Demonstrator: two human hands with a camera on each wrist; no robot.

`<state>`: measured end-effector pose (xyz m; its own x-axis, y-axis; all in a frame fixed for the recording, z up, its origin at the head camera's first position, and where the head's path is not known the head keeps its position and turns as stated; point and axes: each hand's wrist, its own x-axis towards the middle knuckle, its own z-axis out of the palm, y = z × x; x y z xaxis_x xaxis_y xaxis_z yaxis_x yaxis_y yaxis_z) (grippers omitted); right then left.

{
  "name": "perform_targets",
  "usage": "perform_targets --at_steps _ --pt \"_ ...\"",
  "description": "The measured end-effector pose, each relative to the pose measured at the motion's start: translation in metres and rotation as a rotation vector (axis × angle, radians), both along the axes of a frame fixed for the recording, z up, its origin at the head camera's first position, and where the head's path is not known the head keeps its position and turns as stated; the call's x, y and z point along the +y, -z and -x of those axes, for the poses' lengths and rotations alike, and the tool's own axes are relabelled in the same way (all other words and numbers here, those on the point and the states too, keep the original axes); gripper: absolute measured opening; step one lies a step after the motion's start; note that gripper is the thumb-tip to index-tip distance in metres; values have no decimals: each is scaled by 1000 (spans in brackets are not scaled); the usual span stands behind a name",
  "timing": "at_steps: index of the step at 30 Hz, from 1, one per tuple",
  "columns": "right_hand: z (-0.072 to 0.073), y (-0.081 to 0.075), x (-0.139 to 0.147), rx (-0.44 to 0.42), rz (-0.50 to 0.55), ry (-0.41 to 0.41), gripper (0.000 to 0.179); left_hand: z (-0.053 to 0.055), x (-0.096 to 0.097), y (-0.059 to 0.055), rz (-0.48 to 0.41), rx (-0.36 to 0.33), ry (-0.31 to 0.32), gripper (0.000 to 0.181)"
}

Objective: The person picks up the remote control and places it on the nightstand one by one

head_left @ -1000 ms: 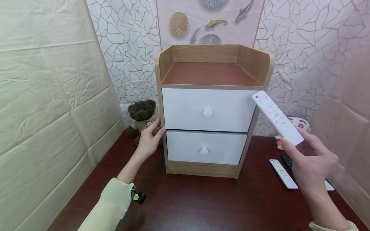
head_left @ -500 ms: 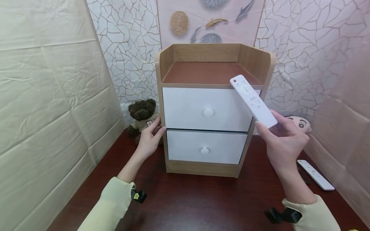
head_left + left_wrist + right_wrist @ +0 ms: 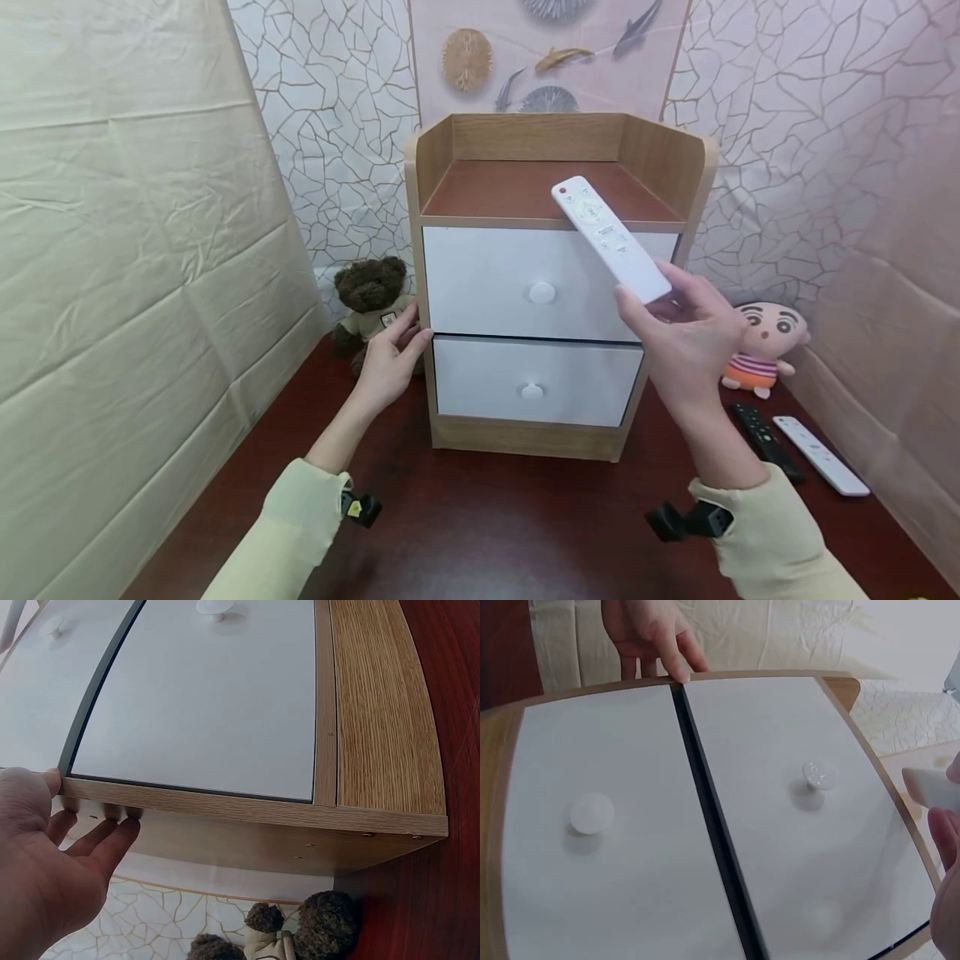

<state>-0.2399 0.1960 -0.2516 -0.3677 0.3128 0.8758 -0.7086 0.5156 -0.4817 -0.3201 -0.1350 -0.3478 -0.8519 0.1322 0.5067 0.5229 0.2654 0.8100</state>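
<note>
A white remote control (image 3: 611, 239) is held by its lower end in my right hand (image 3: 686, 342), between thumb and fingers. It tilts up to the left in front of the small wooden cabinet (image 3: 525, 440). In the right wrist view only one end of the remote (image 3: 930, 787) shows. My left hand (image 3: 387, 358) touches the cabinet's left side. In the left wrist view its thumb lies on the front edge by the gap between the drawers, with the fingertips against the outer side panel. Both white drawers, the upper (image 3: 487, 283) and the lower (image 3: 480, 379), are closed, each with a round knob.
A brown teddy bear (image 3: 371, 287) sits behind the cabinet's left side. At right, a doll (image 3: 765, 337) sits near a black remote (image 3: 765, 442) and another white remote (image 3: 821, 454) on the dark red table (image 3: 487, 517). Fabric walls (image 3: 150, 250) enclose the sides.
My right hand has carried the white remote leftward and up, from the cabinet's right side to in front of its upper drawer and shelf. The left hand has stayed put.
</note>
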Motion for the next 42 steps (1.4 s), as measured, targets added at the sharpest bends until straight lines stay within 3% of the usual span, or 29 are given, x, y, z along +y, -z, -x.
perform_targets --at_steps 8,16,20,29,42 --pt "10 -23 -14 39 -112 91 38 -1 1 0 11 4 -4 60" --pt "27 -35 -33 52 -167 41 38 -1 0 -1 11 13 -12 59" --pt "32 -38 -45 31 -162 58 38 -1 -1 0 8 19 -19 58" --pt "44 -53 -66 154 -224 92 39 0 0 -2 3 18 -19 59" --pt "60 -73 -85 94 -286 123 36 -1 1 -1 -7 3 -20 59"
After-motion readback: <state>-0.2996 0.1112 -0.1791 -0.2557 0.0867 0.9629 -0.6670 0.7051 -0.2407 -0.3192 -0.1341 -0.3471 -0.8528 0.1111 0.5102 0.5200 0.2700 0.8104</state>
